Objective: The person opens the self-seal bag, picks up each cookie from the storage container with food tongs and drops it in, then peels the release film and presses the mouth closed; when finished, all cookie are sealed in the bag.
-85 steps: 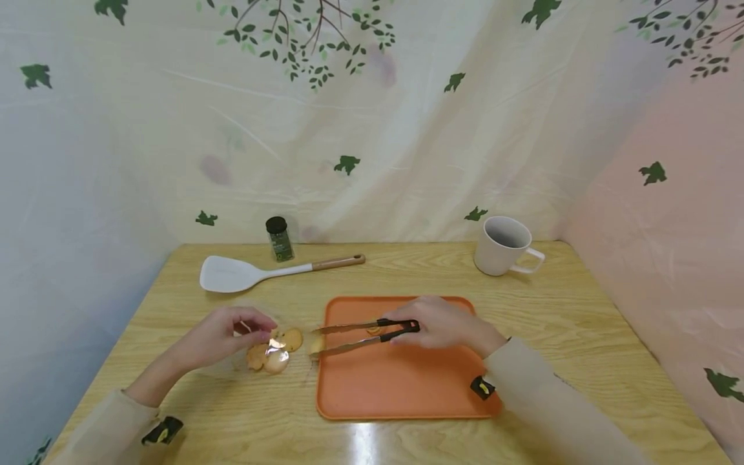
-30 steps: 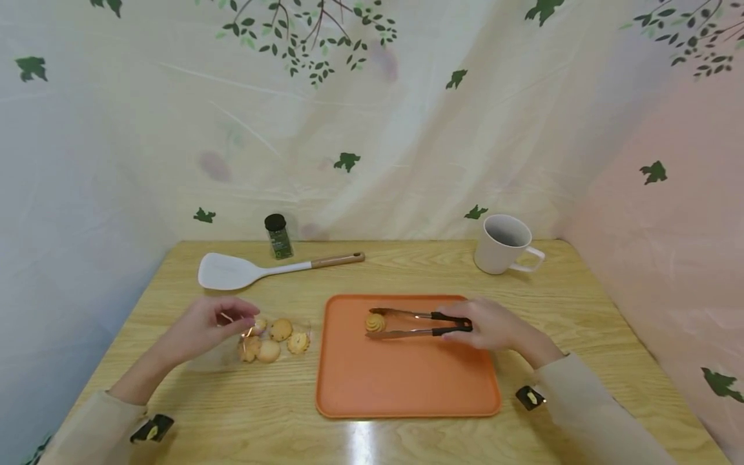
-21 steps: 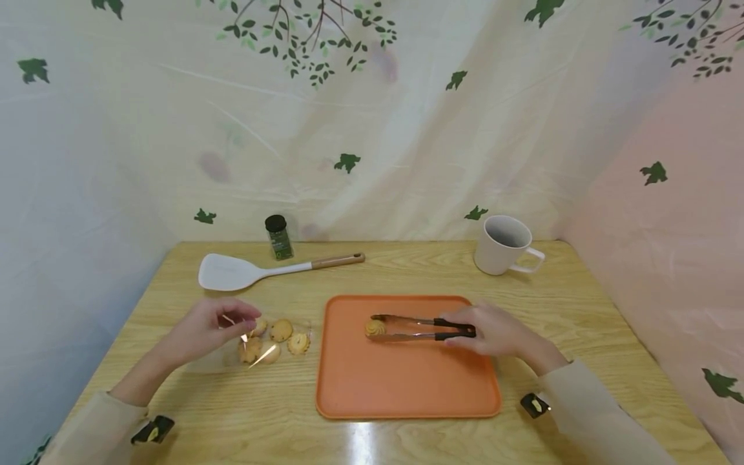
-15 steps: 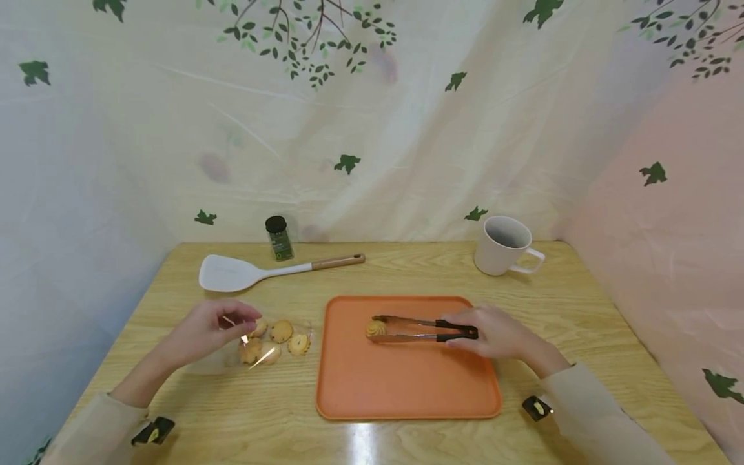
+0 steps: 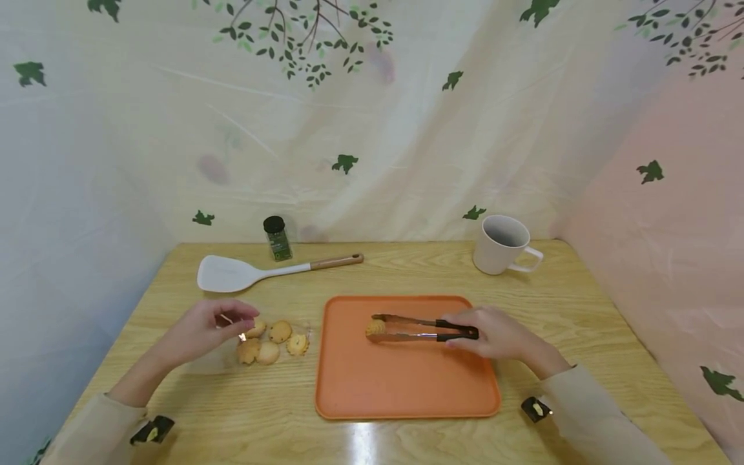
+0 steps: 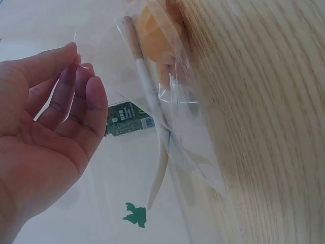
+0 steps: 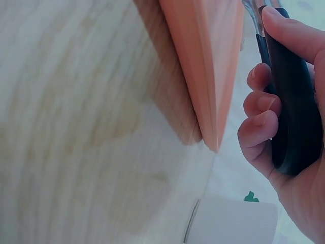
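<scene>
My left hand [image 5: 203, 330] pinches the edge of a clear plastic bag [image 6: 195, 152] between thumb and fingertips; in the left wrist view the film stretches away from them. Several round cookies [image 5: 268, 352] lie inside the bag, left of an orange tray [image 5: 407, 384]. My right hand [image 5: 498, 332] grips the black handles of metal tongs [image 7: 289, 101] over the tray. At the other end, the tongs' tips lie on either side of a swirled cookie [image 5: 374, 327] on the tray. Whether they press on it is hard to tell.
Behind the bag lies a white spatula [image 5: 227, 274] with a wooden handle. A black-capped jar of green herbs [image 5: 278, 240] stands at the back left, a white mug [image 5: 501, 245] at the back right. A leaf-patterned cloth [image 5: 372, 129] hangs behind the table.
Since the oldest frame, the tongs have moved right, from a cookie by the tray's left edge to the swirled one. My left hand has shifted left with the bag. Lately both hands stay nearly still.
</scene>
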{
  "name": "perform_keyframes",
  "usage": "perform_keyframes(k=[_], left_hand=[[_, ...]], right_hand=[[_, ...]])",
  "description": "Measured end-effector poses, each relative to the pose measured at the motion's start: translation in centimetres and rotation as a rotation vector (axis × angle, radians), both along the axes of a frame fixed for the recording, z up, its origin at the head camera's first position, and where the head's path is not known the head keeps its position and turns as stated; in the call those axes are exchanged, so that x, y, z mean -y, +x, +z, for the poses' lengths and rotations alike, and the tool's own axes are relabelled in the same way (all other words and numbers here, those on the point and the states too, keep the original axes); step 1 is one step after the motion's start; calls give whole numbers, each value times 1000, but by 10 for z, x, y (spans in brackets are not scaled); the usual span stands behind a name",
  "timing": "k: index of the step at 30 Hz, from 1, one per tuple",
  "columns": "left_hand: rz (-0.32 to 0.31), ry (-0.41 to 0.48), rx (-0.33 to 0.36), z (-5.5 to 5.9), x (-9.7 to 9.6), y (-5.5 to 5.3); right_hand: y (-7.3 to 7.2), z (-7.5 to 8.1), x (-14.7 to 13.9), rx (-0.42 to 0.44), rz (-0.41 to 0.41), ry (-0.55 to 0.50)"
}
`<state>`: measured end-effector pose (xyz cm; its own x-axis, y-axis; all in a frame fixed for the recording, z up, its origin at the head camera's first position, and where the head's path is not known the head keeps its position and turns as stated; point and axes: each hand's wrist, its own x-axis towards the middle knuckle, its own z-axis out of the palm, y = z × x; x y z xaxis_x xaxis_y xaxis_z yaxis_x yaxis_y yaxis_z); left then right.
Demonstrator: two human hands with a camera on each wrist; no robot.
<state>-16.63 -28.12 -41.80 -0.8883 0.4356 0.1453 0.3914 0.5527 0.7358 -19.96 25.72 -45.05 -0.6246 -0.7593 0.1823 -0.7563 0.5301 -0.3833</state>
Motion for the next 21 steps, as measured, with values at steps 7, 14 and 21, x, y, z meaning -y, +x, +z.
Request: perform_keyframes(k=[7,14,21], left_hand=[[2,3,20,0,0,-1],[0,0,9,0,-2,-1],[-2,-4,6,-1,-2,-1]], right_hand=[[2,0,1,48,-36,8],[0,3,1,7,-42,35],[-1,-1,-1,-17,-15,29]])
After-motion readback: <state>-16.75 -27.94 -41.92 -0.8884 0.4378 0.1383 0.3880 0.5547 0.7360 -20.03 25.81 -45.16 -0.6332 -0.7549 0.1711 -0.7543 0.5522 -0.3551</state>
